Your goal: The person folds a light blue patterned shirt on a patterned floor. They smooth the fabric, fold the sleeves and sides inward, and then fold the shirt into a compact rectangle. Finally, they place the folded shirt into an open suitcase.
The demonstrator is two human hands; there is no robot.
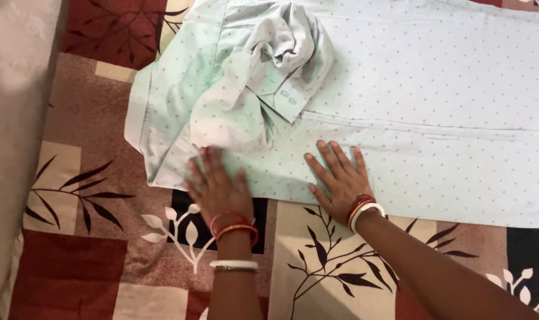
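Head view: one downward look at a bed and two bare hands
Surface: patchwork bedsheet (103, 195) in maroon, cream and black squares with leaf sprigs; pale wall strip (12, 118) along the left edge
Garment: pale green dotted shirt (435, 89) spread flat, its sleeve and buttoned cuff (281, 95) bunched on top at upper left
Left hand (219, 186): flat, fingers spread, pressing the shirt's lower edge, gripping nothing; slightly blurred
Right hand (340, 178): flat, fingers splayed on the shirt just right of the left hand, holding nothing
Wrists: red, gold and white bangles (237, 228)
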